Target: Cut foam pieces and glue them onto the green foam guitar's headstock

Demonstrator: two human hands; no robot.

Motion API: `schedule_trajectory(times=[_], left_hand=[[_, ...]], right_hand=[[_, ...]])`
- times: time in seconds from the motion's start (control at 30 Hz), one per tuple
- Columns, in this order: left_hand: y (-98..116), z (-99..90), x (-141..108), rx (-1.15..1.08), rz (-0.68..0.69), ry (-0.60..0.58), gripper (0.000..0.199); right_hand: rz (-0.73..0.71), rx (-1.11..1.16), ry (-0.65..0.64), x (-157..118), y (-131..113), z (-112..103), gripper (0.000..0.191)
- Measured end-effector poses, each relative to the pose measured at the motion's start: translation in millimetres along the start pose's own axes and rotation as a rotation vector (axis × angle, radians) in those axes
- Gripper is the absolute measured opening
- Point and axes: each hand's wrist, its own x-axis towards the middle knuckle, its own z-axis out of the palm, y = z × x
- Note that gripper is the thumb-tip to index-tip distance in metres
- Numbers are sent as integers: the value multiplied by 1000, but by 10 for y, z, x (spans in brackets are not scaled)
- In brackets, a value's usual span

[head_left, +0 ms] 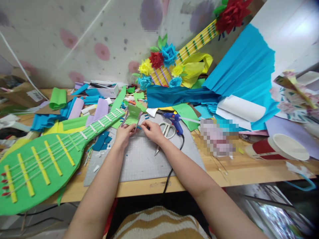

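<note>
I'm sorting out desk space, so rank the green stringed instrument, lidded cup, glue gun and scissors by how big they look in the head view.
1. Green stringed instrument, largest by far
2. Lidded cup
3. Glue gun and scissors: too alike to rank

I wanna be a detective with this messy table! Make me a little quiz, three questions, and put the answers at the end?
1. True or false: the glue gun is blue.

2. Which of these is nearest the right hand?
A) paper cup
B) scissors
C) glue gun

3. Fill in the colour: the broad face of the bent piece at the left hand is ____.

Key:
1. True
2. B
3. green
</note>
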Motion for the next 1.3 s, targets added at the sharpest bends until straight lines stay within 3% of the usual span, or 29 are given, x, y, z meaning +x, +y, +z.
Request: schedule_trajectory(times=[0.57, 0.7, 0.8, 0.87, 0.93, 1.07, 1.13, 1.2, 1.3], left_hand=[[-13, -21, 5, -62, -6, -41, 34], [-25, -19, 11, -53, -5, -41, 38], [-34, -17, 12, -8, 5, -44, 37], [-41, -15, 12, 21, 8, -46, 37], [-46, -11, 9, 20, 13, -36, 38], [-30, 1, -11, -19, 25, -17, 38], [-13, 4, -25, -36, 23, -18, 39], [-1, 2, -34, -47, 25, -29, 41], [-7, -9, -29, -37, 35, -53, 43]], right_hand=[[-20, -32, -7, 0, -42, -6, 15], [113, 243, -43, 44, -24, 5, 12], [320, 569, -180, 86, 17, 14, 13], [383, 645, -235, 99, 38, 16, 14], [318, 535, -197, 92, 39, 15, 13], [-3, 28, -7, 31, -25, 5, 13], [-117, -160, 23, 2, -68, 0, 15], [-161, -253, 19, -15, -98, 0, 16], [-84, -192, 13, -6, -105, 14, 13]])
